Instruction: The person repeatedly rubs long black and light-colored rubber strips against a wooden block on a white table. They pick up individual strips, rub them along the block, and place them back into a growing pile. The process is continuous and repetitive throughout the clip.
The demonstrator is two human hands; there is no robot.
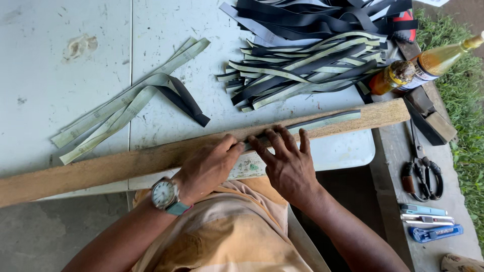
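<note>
Both hands, left (209, 166) and right (285, 161), press open-fingered on a thin rubber strip (322, 121) lying flat along the wooden plank (101, 168); it looks light, limp and floppy, best pinched at its end.

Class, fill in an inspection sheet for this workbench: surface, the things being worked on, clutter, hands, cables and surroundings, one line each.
Surface: white table, scuffed and stained.
Job's things: long wooden plank lying across the table's near edge; a black and pale strip lies along its top.
Clutter: pile of strips at the back; a few loose strips on the left; two bottles; scissors and utility knives on the side ledge.
Hands: left hand, with wristwatch, and right hand both press on the plank, fingers at the strip's end.
Cables: nothing seen.
Surroundings: grass on the right; concrete floor below.
</note>
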